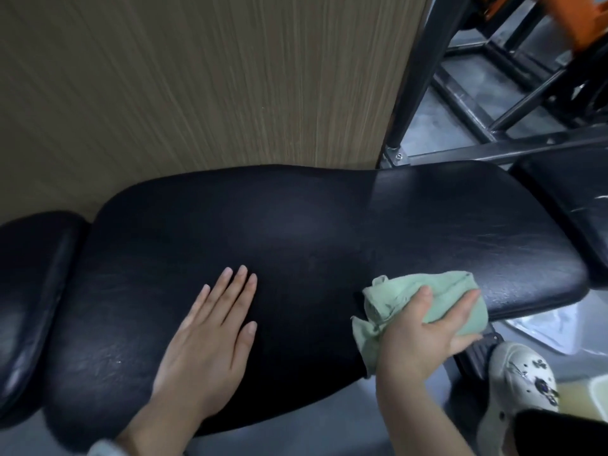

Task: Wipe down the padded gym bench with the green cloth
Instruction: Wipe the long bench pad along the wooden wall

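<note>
Bench padding (296, 232) fills mid-frame, where the right hand (424, 337) clutches the bunched green cloth (441, 291) at lower right while the left hand (210, 327) lies flat, fingers straight; firm, overlapping strokes should suit.

The left hand (207, 337) lies flat with straight fingers; the right hand (424, 334) is curled, gripping.

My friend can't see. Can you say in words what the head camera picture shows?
A person's right hand presses a green cloth onto the near edge of a black padded gym bench. Their left hand rests flat on the bench, with a wood-grain wall behind.
</note>
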`<action>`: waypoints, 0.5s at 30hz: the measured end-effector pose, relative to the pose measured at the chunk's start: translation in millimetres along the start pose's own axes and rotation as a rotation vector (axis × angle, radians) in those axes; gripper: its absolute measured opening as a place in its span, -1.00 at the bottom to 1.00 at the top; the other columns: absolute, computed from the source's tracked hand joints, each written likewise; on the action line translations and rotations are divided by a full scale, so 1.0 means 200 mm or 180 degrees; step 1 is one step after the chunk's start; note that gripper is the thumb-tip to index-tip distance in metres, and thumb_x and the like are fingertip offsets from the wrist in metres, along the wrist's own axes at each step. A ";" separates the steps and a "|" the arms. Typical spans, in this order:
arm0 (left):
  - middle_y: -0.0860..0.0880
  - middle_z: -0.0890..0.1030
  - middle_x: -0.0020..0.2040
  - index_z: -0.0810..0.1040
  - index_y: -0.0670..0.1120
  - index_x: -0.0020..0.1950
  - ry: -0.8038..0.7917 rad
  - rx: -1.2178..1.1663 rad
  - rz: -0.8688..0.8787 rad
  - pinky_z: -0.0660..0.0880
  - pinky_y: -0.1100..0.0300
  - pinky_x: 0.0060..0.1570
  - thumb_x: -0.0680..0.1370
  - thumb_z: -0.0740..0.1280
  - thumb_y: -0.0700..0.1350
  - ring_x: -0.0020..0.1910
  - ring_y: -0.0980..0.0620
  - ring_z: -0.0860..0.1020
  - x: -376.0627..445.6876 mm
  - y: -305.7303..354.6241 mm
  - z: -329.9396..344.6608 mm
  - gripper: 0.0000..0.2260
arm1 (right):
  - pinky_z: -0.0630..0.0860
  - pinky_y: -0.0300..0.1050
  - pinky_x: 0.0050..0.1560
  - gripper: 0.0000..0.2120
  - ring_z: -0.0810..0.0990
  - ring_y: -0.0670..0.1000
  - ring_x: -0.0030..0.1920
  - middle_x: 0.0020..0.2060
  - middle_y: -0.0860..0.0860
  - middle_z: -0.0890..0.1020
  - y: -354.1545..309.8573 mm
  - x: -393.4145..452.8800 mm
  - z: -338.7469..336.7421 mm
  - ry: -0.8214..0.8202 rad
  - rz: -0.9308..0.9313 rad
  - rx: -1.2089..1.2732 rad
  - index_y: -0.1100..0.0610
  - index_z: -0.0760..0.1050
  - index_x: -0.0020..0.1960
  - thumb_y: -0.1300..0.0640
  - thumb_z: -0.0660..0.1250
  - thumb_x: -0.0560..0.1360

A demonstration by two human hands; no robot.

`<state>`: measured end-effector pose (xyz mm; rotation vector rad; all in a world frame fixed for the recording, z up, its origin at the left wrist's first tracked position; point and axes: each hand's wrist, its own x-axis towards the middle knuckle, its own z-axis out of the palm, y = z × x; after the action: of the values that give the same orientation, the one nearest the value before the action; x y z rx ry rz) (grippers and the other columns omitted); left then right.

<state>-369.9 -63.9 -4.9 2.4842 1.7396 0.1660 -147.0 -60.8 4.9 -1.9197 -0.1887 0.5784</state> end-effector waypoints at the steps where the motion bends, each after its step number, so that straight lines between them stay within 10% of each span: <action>1: -0.01 0.17 0.54 0.18 -0.11 0.52 0.0011 0.0007 0.0007 -0.01 0.09 0.44 0.64 -0.04 0.03 0.53 0.09 0.03 0.00 0.00 0.00 -0.53 | 0.18 -0.23 0.22 -0.44 0.10 0.07 0.51 0.55 0.09 -0.20 0.01 -0.05 0.01 -0.0046 0.0009 -0.0005 -0.34 -0.02 0.49 -0.14 0.16 0.59; 15: -0.02 0.22 0.52 0.15 -0.11 0.52 0.0134 -0.0107 -0.0048 0.00 0.10 0.43 0.63 -0.03 0.01 0.52 0.09 0.07 0.01 0.00 0.01 -0.53 | 0.07 -0.19 0.30 -0.39 0.05 0.08 0.51 0.53 0.14 -0.14 0.20 -0.63 0.09 -0.0539 -0.0018 0.0160 -0.42 -0.04 0.38 -0.12 0.26 0.52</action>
<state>-368.1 -61.8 -6.6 2.4609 1.7561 0.2458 -269.7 -111.8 1.3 -1.8213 -0.2852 0.7359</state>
